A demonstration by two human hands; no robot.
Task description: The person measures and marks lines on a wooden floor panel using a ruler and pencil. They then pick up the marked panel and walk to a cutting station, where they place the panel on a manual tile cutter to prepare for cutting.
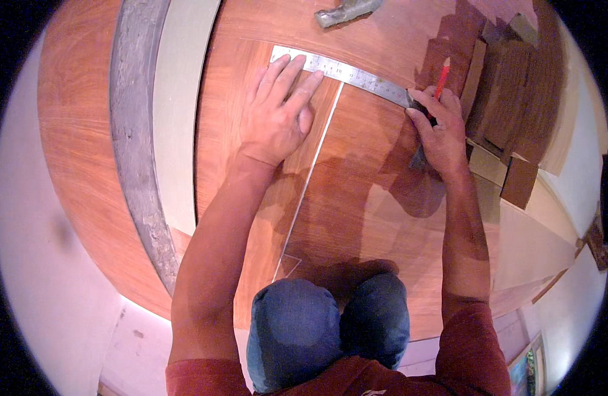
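I see a grey strip [135, 99] and a pale strip [175, 119] on red-brown wood [73, 112]. The left hand [277, 112] presses the ruler [356, 78], fingers spread. The ruler lies on the wood, by a white line [310, 169]. The right hand [441, 129], at its right end, is closed on a red pencil [442, 79]. Brown cardboard [525, 99] sits far right.

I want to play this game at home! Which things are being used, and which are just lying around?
Seems in use:
metal ruler, pressed by the left hand
red pencil, in the right hand
reddish wood surface, under the ruler

Probably just lying around:
greyish crumpled thing, too unclear to name
brown flat pieces, at right
long grey strip, at left
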